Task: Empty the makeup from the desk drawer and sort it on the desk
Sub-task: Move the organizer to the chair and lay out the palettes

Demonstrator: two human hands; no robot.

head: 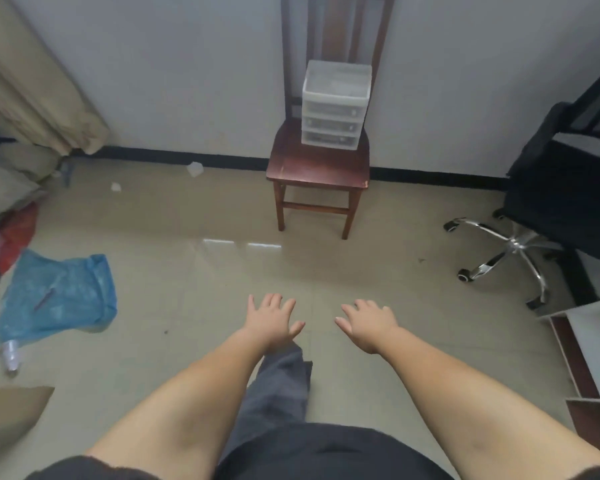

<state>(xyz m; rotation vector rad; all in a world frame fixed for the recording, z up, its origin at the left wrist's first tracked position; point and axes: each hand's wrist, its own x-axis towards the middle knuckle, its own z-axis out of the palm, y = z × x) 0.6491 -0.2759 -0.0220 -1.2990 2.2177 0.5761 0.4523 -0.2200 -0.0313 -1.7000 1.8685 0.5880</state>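
Drawer unit: the small translucent white plastic three-drawer organiser (pixel 334 105) sits on the seat of the dark red-brown wooden chair (pixel 317 164) against the pale wall, well apart from me; I take it to be the drawer the task means.
Makeup: I cannot see any through the cloudy drawer fronts, so I cannot say what is inside.
Drawers: all three look pushed in.
Left hand: my left hand (pixel 274 322) is stretched forward over the beige tiled floor (pixel 187 271), palm down, fingers spread, holding nothing.
Right hand: my right hand (pixel 369 323) mirrors it just beside, also splayed and empty.
Why so: I judge both arms are out in front to reach toward the chair, the unit not yet within touch.
Desk: a white furniture edge (pixel 582 327) shows at the right border near the black mesh office chair (pixel 561 188); I cannot tell whether it is the desk.
Clutter: a crumpled blue plastic bag (pixel 59 296) lies on the floor to my left, clear of my path.
Writing: no brand, label or lettering is readable anywhere.
Progress: by my reading, nothing is emptied yet.
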